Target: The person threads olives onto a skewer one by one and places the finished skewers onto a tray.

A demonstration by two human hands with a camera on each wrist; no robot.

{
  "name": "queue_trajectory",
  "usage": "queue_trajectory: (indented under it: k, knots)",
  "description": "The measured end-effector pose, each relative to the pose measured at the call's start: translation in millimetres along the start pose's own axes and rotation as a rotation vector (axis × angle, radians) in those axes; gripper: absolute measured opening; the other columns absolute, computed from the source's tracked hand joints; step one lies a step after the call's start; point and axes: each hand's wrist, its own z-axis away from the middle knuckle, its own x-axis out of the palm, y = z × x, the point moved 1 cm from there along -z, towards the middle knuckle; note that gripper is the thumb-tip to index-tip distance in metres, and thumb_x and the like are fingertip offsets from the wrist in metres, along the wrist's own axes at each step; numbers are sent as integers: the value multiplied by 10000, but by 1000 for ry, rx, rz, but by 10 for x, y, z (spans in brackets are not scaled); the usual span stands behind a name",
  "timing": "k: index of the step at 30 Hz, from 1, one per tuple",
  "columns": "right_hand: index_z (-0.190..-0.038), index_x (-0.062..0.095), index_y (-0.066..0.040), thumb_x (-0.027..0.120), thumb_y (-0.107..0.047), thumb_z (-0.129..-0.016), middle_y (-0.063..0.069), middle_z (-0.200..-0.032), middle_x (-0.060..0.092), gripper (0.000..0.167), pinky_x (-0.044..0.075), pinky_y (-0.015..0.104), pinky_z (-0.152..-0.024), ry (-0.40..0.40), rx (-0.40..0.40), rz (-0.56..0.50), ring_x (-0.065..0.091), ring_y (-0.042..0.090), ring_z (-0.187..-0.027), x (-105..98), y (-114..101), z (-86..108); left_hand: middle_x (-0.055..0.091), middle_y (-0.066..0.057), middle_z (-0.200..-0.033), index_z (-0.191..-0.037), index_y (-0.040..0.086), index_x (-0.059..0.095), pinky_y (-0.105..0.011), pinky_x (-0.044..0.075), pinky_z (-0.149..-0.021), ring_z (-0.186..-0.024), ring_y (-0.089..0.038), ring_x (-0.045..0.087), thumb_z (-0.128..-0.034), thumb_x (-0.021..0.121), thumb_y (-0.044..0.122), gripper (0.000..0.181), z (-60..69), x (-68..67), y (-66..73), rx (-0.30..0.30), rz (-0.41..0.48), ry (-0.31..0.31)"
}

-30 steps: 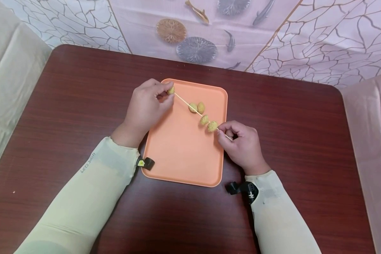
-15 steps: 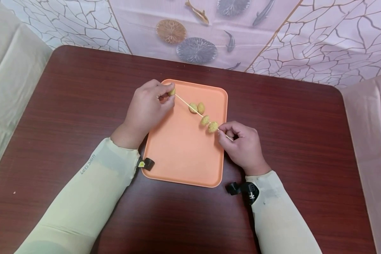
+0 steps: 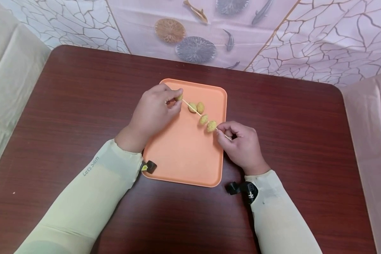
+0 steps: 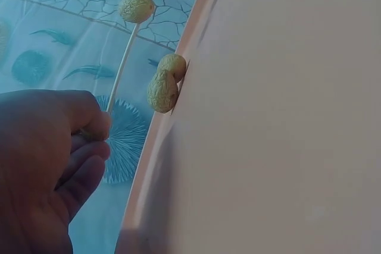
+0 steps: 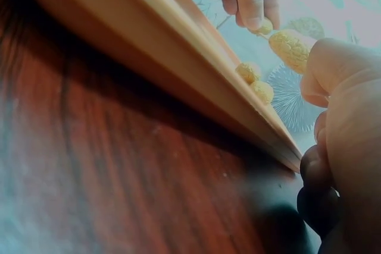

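Note:
A thin wooden skewer (image 3: 192, 108) slants over the orange tray (image 3: 181, 158). Two small, wrinkled, yellowish oval fruits, one mid-skewer (image 3: 203, 119) and one lower (image 3: 211, 126), are threaded on it near my right hand (image 3: 243, 146). That hand pinches the skewer's lower end between thumb and fingers. Up at the other end, my left hand (image 3: 155, 111) pinches another yellow fruit (image 3: 179, 97), mostly hidden by the fingers, where the skewer meets it. Two loose fruits, a left one (image 3: 192, 107) and a right one (image 3: 200, 107), lie on the tray, partly behind the skewer.
The tray rests on a dark reddish-brown wooden table (image 3: 289, 123). Behind the table hangs a patterned cloth (image 3: 195, 49). Pale cloth stands at both sides. Each wrist wears a small black camera, left (image 3: 150, 167) and right (image 3: 233, 188).
My left hand has moved right and slightly toward me, with its fruit, shortening the bare skewer between it and the threaded fruits. My right hand has stayed almost still.

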Motion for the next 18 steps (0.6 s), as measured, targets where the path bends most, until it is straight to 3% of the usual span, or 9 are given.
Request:
queue_trajectory:
  k: [12,18]
  knots:
    - [-1010,829,-82,815,-68,-973,-39,-654,562,42,387,174,-579,3,-4,0,472,63,-591,4,3,-3,726,-87,-981,-1317,69,841,-357,528,-759,-835,-218,631,-1013,782,120,313,5,-27,121,17,-19,-46]
    - [-987,831,-85,812,-28,-952,-24,-639,543,69,375,173,-580,26,-21,-28,458,67,-590,10,15,10,753,-98,-1025,-1300,64,846,-360,559,-761,-857,-218,655,-993,784,104,316,22,-37,207,49,-20,-39]
